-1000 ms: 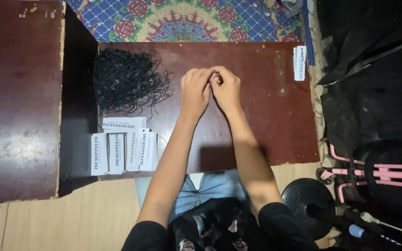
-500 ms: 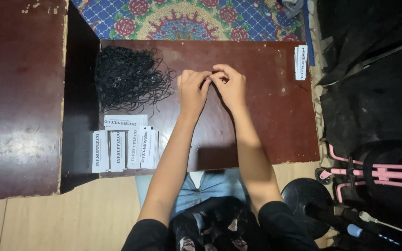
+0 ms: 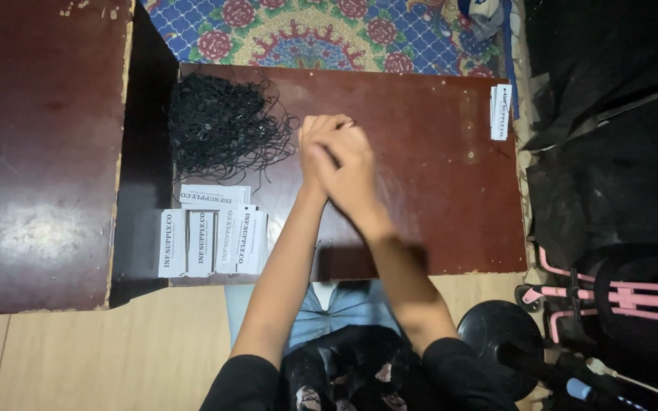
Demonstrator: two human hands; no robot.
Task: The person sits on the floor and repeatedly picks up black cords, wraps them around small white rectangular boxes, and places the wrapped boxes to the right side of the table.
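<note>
- Both hands met over the middle of the dark red-brown table [image 3: 420,221]. The right hand [image 3: 356,171] lay over and partly covered the left hand [image 3: 315,148], fingers curled together.
- Grip: the fingers were bunched and pressed close, as if pinching something small between them; what they pinched was hidden, so I could not tell.
- A heap of tangled black strings [image 3: 222,125] sat at about 9 o'clock from the hands, just beside them, loose strands trailing toward the left hand.
- White printed paper tags [image 3: 211,236] lay in a row at about 7 o'clock, near the table's front edge, with one more laid crosswise above the row.
- A lone tag stack [image 3: 500,113] stood at about 2 o'clock, well apart, at the table's right edge.
- Progress, judged: the string heap looked large, and none of the tags in the row showed a string, so most of the work seemed left.
- A patterned rug [image 3: 321,34] lay beyond the table at 12 o'clock; a pink-framed cart [image 3: 618,293] stood at 4 o'clock.
</note>
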